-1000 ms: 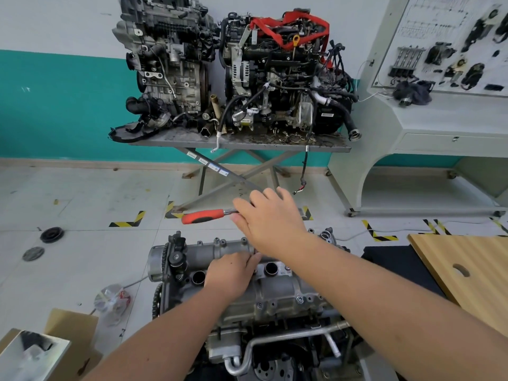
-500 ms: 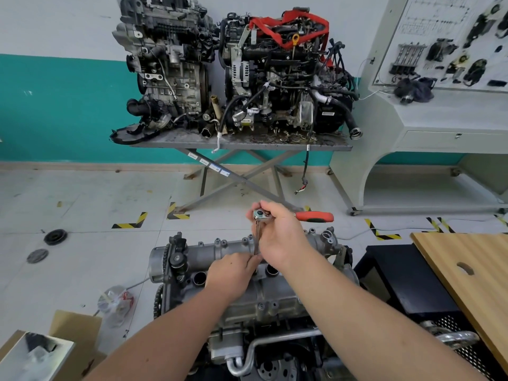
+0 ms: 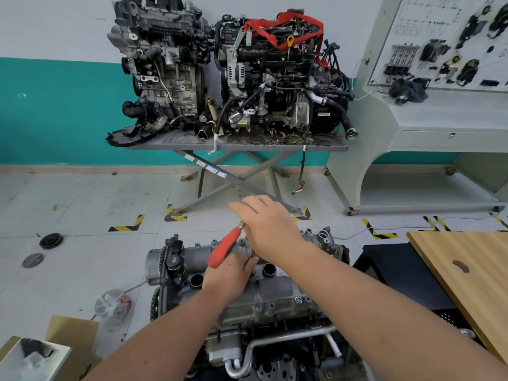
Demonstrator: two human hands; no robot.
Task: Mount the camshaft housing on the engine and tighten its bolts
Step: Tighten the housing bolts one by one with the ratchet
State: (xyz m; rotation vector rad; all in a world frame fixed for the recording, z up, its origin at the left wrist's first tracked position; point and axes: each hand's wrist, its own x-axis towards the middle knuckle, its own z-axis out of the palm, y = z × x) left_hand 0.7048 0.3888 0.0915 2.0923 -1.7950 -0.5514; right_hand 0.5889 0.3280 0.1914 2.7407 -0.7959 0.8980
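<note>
Evidently a bolt along the far edge of the camshaft housing (image 3: 264, 292) is being tightened, and the grip is arranged for that. The housing is already seated on top of the engine (image 3: 247, 339), directly under both hands. The head end of the ratchet (image 3: 224, 251) is covered by the right hand (image 3: 268, 229); its fingers are bent over the tool, though how tightly they are closed on it cannot be told, since the head is hidden beneath the palm. The red handle is seen slanting down and out from under that hand toward the left hand (image 3: 228, 276). The left hand is laid knuckles-up on the housing just below the right hand, fingers curled down near the socket, probably so that the extension is kept square on the bolt; whether anything is pinched there cannot be told. Open spark plug wells (image 3: 268, 269) are left showing on either side of the left hand.

Beyond the hands, two more engines are kept on a scissor lift table (image 3: 233, 144). Small labels are stuck on its crossed legs, and writing is printed on the display board (image 3: 439, 39), but none can be read.
</note>
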